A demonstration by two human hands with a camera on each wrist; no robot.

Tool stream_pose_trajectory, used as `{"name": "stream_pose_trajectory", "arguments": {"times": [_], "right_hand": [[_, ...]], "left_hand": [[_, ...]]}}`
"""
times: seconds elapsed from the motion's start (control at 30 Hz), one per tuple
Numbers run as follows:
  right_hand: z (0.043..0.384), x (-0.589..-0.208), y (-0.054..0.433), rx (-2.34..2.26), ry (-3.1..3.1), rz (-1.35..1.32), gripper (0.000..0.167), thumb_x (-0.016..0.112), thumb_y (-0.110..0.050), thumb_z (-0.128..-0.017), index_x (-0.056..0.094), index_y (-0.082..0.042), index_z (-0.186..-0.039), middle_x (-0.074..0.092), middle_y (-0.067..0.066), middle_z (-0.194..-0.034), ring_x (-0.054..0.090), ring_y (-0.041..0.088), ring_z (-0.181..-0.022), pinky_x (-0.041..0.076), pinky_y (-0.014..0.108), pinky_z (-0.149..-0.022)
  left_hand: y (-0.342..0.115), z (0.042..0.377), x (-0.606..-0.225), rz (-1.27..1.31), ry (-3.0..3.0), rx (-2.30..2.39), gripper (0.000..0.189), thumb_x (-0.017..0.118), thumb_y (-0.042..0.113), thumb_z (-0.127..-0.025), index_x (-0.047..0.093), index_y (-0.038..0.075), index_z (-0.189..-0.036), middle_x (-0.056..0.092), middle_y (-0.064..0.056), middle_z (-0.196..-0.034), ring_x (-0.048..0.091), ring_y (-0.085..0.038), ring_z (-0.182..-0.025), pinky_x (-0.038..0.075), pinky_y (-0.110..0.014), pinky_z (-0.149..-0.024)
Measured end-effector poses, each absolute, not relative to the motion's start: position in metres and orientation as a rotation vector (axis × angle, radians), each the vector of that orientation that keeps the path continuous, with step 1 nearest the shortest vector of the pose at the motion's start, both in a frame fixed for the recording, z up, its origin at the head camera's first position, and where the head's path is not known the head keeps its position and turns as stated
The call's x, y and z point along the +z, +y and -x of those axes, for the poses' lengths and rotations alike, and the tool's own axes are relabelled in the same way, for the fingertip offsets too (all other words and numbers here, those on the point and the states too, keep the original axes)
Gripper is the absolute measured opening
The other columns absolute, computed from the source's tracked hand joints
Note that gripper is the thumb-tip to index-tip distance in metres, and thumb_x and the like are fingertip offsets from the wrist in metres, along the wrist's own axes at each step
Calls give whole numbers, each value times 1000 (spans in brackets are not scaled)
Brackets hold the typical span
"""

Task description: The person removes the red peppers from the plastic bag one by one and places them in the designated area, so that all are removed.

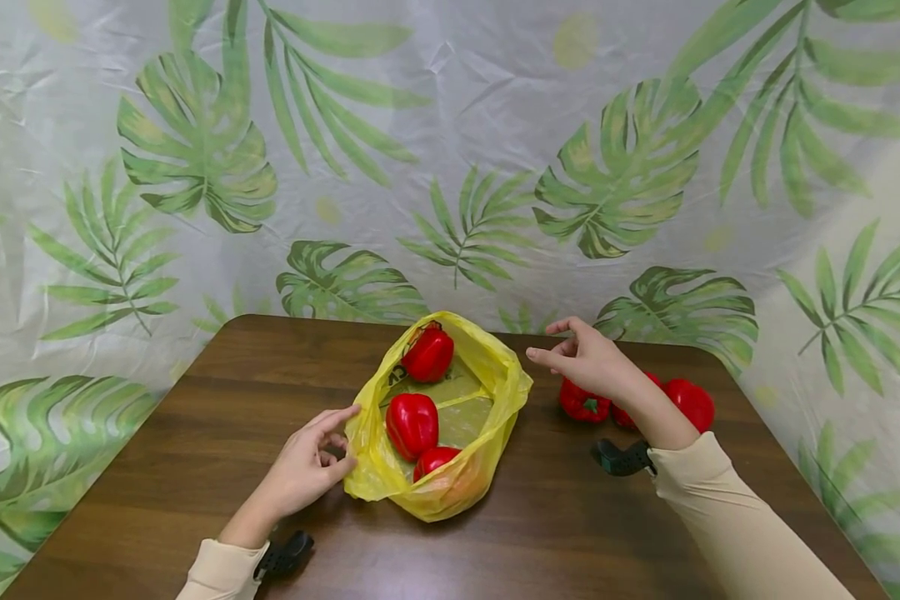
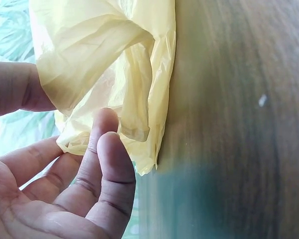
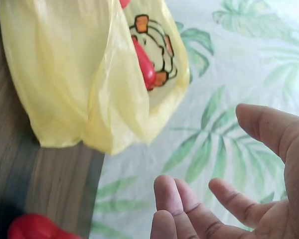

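A yellow plastic bag stands on the table with its mouth spread wide. Inside it lie red bell peppers: one at the back, one in the middle and one partly hidden by the front rim. My left hand holds the bag's left edge, the film lying between thumb and fingers; the thumb tip is hidden behind it. My right hand hovers to the right of the bag, holding nothing, its fingers loosely bent and apart from the thumb.
More red bell peppers lie on the brown wooden table at right, partly behind my right forearm. A leaf-patterned cloth hangs beyond the back edge. Dark wrist devices jut out below both wrists.
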State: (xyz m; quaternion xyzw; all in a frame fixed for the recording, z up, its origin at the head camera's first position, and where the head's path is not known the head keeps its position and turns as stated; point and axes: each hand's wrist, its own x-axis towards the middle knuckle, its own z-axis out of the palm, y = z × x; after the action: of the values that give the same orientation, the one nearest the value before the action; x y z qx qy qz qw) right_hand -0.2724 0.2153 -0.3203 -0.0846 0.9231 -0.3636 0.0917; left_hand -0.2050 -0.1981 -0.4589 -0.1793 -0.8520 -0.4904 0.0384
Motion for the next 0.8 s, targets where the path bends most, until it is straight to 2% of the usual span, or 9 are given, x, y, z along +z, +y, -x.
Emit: {"name": "stream_pose_trajectory", "arguments": {"times": [0.3, 0.6, 0.8], "right_hand": [[273, -314, 193, -1102, 2727, 295, 71, 67, -54, -103, 44, -8, -152, 73, 13, -120, 71, 26, -109, 55, 38, -91], [274, -314, 180, -1079, 2726, 332, 65, 67, -48, -104, 46, -9, -151, 70, 18, -125, 69, 30, -105, 55, 37, -86], [276, -318, 166, -1062, 2719, 387, 64, 67, -48, -104, 48, -7, -150, 68, 18, -125, 67, 31, -104, 54, 36, -83]], "left_hand": [[-199, 205, -457, 564, -2601, -1524, 69, 79, -5, -87, 56, -2, -152, 61, -21, -142, 69, -12, -94, 60, -24, -65], [-197, 204, -456, 592, -2575, -1524, 69, 79, -4, -87, 56, -2, -152, 62, -20, -141, 68, -9, -93, 59, -24, -63], [-198, 204, -456, 596, -2585, -1515, 69, 80, -3, -88, 56, -2, -152, 63, -20, -140, 68, -13, -94, 58, -24, -63]]}}
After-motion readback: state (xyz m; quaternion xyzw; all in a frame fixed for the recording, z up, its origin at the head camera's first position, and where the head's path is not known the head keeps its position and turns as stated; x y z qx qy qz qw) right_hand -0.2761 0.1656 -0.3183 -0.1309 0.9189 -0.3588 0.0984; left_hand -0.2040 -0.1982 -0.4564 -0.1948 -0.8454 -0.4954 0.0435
